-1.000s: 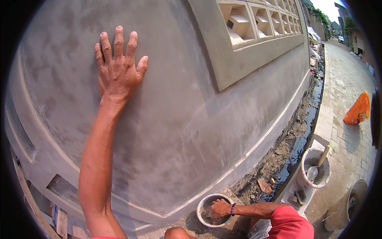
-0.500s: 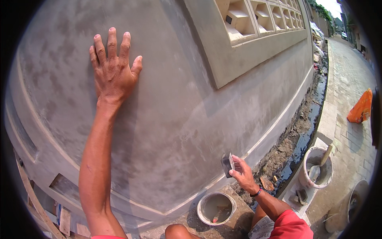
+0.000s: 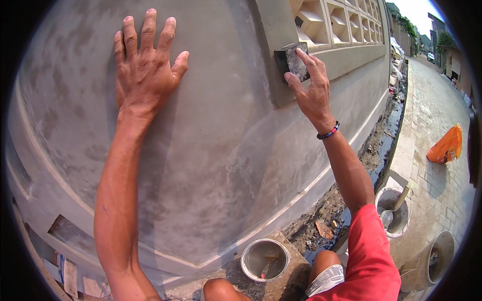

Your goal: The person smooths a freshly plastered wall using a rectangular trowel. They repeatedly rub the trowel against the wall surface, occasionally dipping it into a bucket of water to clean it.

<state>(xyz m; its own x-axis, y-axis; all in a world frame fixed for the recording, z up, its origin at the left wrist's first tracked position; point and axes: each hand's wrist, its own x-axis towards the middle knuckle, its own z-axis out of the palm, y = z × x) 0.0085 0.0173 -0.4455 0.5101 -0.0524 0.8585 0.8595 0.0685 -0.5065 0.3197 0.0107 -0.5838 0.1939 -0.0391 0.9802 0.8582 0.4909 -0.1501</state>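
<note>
- Closest to me was my left hand (image 3: 145, 75), palm laid against the grey wall (image 3: 201, 150), fingers spread apart and nothing in the grip.
- My right hand (image 3: 314, 90), the one with the beaded wristband (image 3: 328, 131), had its thumb and fingers clamped on a dark block (image 3: 293, 60).
- The block was up on the raised border (image 3: 278, 22), just below the pale vent openings (image 3: 339, 22). Its speckled grey face pointed back at me and its black side faced left. Long axis looked roughly up and down, tipped a little, but fingers covered part of it so don't quote me.
- Relative to the grip, it sat at the fingertips, out past the palm: thumb by the lower left, a fingertip up near the top.
- Lower down, a round bucket (image 3: 243, 260) sat by the knees.
- Beyond that, a second bucket (image 3: 405, 220) held a trowel (image 3: 400, 198).
- Further out, an orange bag (image 3: 446, 144) stood on the paving.
</note>
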